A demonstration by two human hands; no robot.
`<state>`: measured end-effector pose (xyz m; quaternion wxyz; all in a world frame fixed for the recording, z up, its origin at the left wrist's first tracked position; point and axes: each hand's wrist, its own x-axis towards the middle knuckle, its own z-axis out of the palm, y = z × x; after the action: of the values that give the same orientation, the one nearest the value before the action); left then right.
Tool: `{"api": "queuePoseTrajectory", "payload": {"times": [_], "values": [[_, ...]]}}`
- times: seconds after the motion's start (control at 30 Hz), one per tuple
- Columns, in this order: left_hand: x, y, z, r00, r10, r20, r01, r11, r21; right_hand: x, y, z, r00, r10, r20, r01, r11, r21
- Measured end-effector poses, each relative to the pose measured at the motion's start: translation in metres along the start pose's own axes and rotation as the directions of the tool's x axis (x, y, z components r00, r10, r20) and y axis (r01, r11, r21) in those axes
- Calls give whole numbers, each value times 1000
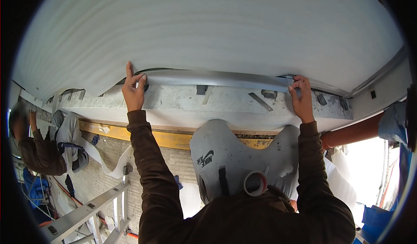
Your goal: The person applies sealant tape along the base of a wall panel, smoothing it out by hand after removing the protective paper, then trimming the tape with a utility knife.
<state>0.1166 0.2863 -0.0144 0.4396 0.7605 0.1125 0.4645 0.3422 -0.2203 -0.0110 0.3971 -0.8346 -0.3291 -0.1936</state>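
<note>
Silver strip [217, 79] lies past the tape roll [247, 187] by the person's lap, along the far edge of the pale ledge [182, 97]. The left hand [135, 92] pinches one end, one finger poking up — the right hand [302, 99] pinches the other — beside the big white sheet [217, 31].

We see a long, smooth, silvery strip [217, 78]. It lies along the lower edge of the white sheet [217, 31].
</note>
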Motion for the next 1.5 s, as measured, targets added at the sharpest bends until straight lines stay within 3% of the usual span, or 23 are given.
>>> {"api": "queuePoseTrajectory", "payload": {"times": [0.1,0.2,0.5,0.6,0.7,0.87,1.17,1.33,1.37,1.43,1.5], "values": [[2,3,-7,999,-37,12,37,999,30,-3,0,-2,998,-42,35,42,999,9],[3,2,-12,993,-112,37,115,990,-82,-4,-3,-3,998,15,57,-23,991,131],[1,-11,9,997,-18,-79,13,998,-65,3,-7,4,998,30,-47,-28,999,40],[-1,-5,15,986,78,-149,-53,985,165,6,-6,7,996,-15,-92,13,1000,-18],[-1,-5,20,982,115,-149,-72,960,272,4,-2,12,993,9,-122,-16,998,-56],[0,-12,24,977,122,-173,-80,969,232,4,-1,16,987,93,-134,-100,994,-53],[-1,-1,28,976,105,-192,-37,943,330,7,-9,27,969,131,-211,-161,978,-134],[0,-7,19,985,40,-167,-4,978,207,6,-3,27,966,146,-213,-176,976,-129],[1,-8,15,986,37,-163,-3,978,207,6,-1,24,975,118,-189,-136,987,-83],[3,-9,3,994,-64,-89,62,998,-23,1,1,17,982,92,-166,-99,994,-38],[6,-9,-8,994,-98,-51,93,992,-85,-7,0,8,996,-49,-76,48,999,-6]]}}
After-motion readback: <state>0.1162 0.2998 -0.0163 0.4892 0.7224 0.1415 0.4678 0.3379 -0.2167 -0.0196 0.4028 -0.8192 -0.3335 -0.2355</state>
